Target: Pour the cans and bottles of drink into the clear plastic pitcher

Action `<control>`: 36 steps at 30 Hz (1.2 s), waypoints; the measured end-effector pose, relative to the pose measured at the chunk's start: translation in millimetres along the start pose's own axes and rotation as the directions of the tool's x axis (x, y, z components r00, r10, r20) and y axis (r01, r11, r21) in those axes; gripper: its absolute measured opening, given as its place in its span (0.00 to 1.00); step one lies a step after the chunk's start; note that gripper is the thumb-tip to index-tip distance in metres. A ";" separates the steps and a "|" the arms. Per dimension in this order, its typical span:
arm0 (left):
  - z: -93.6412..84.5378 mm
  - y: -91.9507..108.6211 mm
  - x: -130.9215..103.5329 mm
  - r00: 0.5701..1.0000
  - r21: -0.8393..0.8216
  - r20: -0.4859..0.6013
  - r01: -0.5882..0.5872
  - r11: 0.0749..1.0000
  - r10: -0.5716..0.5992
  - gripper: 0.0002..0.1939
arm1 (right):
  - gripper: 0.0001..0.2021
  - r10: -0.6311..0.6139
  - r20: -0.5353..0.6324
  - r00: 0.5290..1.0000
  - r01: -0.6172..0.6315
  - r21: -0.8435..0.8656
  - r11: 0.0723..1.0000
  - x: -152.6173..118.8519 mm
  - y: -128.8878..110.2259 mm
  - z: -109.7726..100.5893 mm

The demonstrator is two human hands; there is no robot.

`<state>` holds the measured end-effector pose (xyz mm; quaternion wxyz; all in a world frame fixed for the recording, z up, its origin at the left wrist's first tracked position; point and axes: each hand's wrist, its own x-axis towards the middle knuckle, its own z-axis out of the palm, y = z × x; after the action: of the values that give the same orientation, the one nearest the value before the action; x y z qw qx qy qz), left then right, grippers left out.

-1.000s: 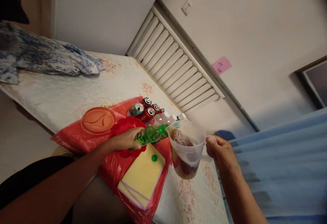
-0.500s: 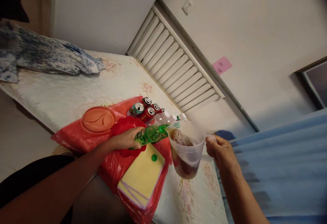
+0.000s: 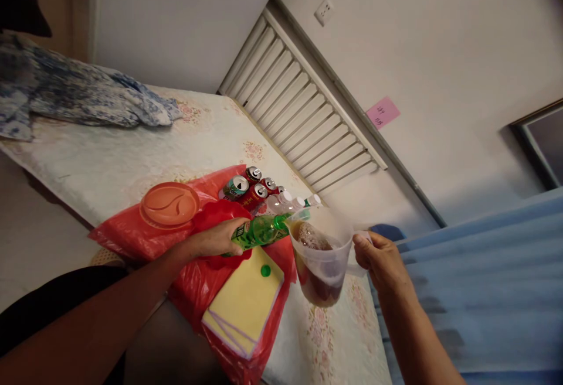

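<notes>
My left hand (image 3: 224, 237) is closed around a green plastic bottle (image 3: 259, 234), which lies tilted with its neck at the rim of a clear measuring jug (image 3: 321, 256). Brown liquid with foam on top partly fills the jug. My right hand (image 3: 382, 256) grips the jug's handle and holds it up above the bed. Under the bottle sits a red dish (image 3: 211, 216). Below it are folded yellow cloths (image 3: 248, 306) with a green bottle cap (image 3: 265, 271) lying on them.
A red plastic sheet (image 3: 132, 235) covers part of the bed (image 3: 176, 156), with an orange divided plate (image 3: 169, 204) on it. Several cans (image 3: 255, 194) and clear bottles (image 3: 281, 200) stand behind. A radiator (image 3: 299, 104) runs along the wall; a blue curtain (image 3: 484, 279) hangs at right.
Almost nothing differs. Both hands, the bottle and the jug keep nearly the same places.
</notes>
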<state>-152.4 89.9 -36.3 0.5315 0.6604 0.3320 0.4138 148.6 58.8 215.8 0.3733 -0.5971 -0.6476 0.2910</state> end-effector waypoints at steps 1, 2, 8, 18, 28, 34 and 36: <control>-0.1 -0.4 0.0 1.000 -0.004 -0.004 0.008 1.000 -0.008 0.32 | 0.28 0.001 0.002 1.000 -0.001 0.000 1.000 -0.2 -0.6 0.2; -0.2 -0.8 0.0 1.000 -0.015 -0.008 0.016 1.000 -0.017 0.32 | 0.28 0.000 0.001 1.000 0.000 -0.001 1.000 -0.4 -1.1 0.3; -0.1 -2.5 0.3 1.000 -0.032 -0.010 0.017 0.999 -0.017 0.33 | 0.28 0.001 -0.013 1.000 -0.001 -0.012 1.000 0.0 -3.2 1.2; -0.2 -1.1 -0.4 1.000 -0.039 -0.006 -0.012 0.999 0.012 0.32 | 0.28 0.015 0.003 1.000 -0.014 -0.029 0.999 -0.4 -6.3 1.8; -0.6 3.2 -1.3 1.000 -0.026 -0.015 -0.014 1.000 0.013 0.32 | 0.29 0.006 0.019 1.000 -0.005 -0.054 0.999 0.2 -6.1 0.4; -0.4 -3.2 0.5 1.000 -0.022 -0.010 -0.021 1.000 0.020 0.32 | 0.29 0.001 0.030 1.000 0.001 -0.070 0.998 -0.1 -6.2 0.2; -0.6 -4.0 0.6 0.999 -0.016 -0.016 -0.035 0.999 0.034 0.32 | 0.28 -0.004 0.041 0.999 0.007 -0.072 0.997 -0.1 -6.2 -0.1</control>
<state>-152.7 91.6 -40.0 0.5269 0.6583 0.3214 0.4309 145.2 58.0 220.9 0.3391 -0.6023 -0.6668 0.2787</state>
